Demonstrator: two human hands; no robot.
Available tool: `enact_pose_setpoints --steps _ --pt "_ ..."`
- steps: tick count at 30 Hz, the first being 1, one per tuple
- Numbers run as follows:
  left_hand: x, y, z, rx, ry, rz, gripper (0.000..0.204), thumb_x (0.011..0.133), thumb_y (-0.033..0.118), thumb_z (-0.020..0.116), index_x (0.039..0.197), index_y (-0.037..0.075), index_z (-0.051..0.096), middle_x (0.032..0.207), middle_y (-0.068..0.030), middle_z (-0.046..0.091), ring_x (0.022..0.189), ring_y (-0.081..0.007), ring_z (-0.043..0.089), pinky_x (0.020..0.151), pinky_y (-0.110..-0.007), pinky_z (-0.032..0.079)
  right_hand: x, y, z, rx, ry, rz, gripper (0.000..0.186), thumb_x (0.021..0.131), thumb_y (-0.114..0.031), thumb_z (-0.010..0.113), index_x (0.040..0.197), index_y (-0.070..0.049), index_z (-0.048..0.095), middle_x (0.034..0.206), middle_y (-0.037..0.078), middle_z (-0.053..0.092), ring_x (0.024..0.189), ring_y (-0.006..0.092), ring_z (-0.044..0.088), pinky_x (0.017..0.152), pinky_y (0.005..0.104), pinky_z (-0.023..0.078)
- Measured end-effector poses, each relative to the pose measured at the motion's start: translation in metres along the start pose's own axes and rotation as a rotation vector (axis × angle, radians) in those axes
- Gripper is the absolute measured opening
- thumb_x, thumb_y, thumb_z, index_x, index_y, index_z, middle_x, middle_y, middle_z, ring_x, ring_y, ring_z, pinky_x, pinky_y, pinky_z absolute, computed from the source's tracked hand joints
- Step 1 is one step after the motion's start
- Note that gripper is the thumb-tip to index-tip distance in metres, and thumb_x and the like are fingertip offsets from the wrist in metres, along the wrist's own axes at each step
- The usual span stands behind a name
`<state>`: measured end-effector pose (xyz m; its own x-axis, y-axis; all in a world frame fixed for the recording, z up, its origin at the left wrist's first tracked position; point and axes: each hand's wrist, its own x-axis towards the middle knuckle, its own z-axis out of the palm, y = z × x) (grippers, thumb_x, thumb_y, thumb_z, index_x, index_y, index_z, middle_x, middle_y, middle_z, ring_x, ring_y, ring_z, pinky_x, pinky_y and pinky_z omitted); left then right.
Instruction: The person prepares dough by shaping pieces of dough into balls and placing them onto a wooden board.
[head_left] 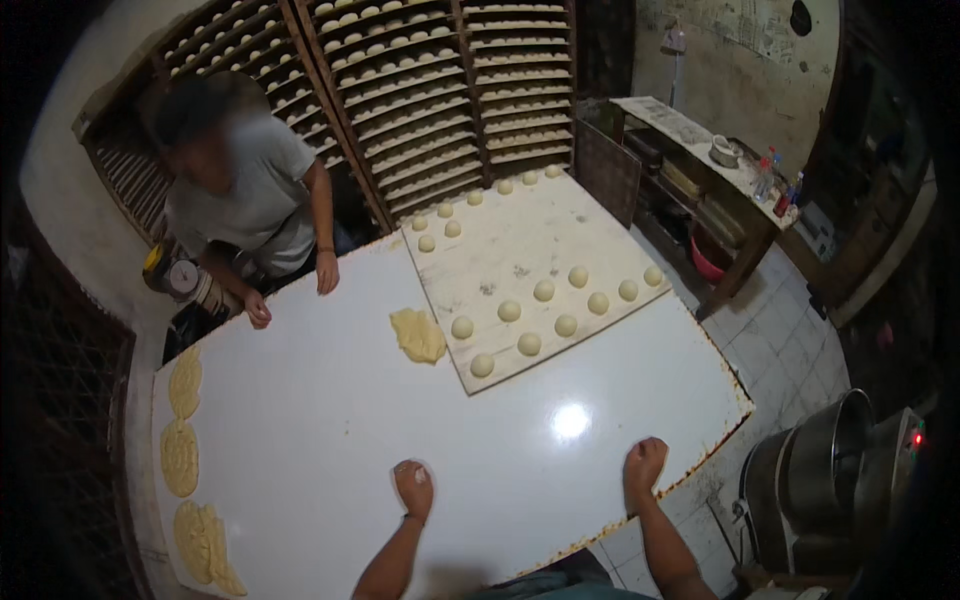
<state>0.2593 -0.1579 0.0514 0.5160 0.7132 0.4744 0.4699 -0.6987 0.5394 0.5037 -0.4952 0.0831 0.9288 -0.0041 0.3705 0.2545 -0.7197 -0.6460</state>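
My left hand (414, 488) rests curled on the white tabletop (330, 420), with a pale patch showing at its fingers; whether it is dough or flour is too small to tell. My right hand (646, 465) is curled too, set down near the table's right front edge, and what it may hold is hidden. Beyond my hands, several round dough balls (529, 344) sit in two groups on a floured wooden board (500, 270), along its near and far sides. Against the board's left edge lies a loose lump of dough (418, 336).
Flattened dough pieces (180, 457) line the table's left edge. A co-worker (250, 190) stands at the far left, both hands at the edge by a dial scale (183, 277). Racks of dough balls (400, 90) fill the back. Right are a side bench (690, 130) and metal pots (825, 470).
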Motion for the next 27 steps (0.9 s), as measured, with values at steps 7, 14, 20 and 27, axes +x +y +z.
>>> enact_pose_setpoints --steps 7,14,20,27 --pt "-0.040 -0.031 -0.056 0.122 -0.515 0.139 0.008 0.074 0.005 0.065 0.071 0.003 0.058 0.076 -0.0111 0.056 0.077 -0.0271 0.053 0.076 -0.040 0.045 -0.049 0.029 -0.039 -0.093 -0.312 -0.240 0.007 0.075 0.000 0.057 0.068 0.001 0.054 0.076 0.017 0.055 0.079 0.0364 0.052 0.072 0.0461 0.041" --pt "-0.055 0.032 -0.044 -0.095 -0.337 0.293 0.014 0.072 0.014 0.070 0.083 0.008 0.064 0.088 -0.0103 0.062 0.090 -0.0287 0.057 0.086 -0.040 0.043 -0.081 -0.025 -0.007 0.044 -0.197 -0.261 0.004 0.072 0.003 0.058 0.072 0.000 0.055 0.079 0.018 0.056 0.080 0.0353 0.051 0.074 0.0466 0.041" --pt "0.025 -0.014 -0.019 0.039 -0.095 0.025 0.007 0.080 0.006 0.059 0.075 0.002 0.057 0.080 -0.0139 0.056 0.083 -0.0338 0.051 0.078 -0.042 0.042 -0.026 -0.029 -0.003 0.114 -0.058 0.068 0.006 0.073 0.002 0.060 0.079 0.001 0.058 0.086 0.016 0.058 0.089 0.0344 0.052 0.080 0.0445 0.044" --pt "-0.023 -0.043 -0.047 0.002 -0.223 -0.031 0.006 0.079 0.000 0.058 0.074 0.001 0.055 0.081 -0.0126 0.057 0.084 -0.0268 0.053 0.076 -0.037 0.045 -0.052 0.004 -0.034 -0.030 -0.253 -0.262 0.005 0.069 0.003 0.060 0.071 0.000 0.057 0.078 0.019 0.057 0.078 0.0352 0.053 0.073 0.0447 0.042"
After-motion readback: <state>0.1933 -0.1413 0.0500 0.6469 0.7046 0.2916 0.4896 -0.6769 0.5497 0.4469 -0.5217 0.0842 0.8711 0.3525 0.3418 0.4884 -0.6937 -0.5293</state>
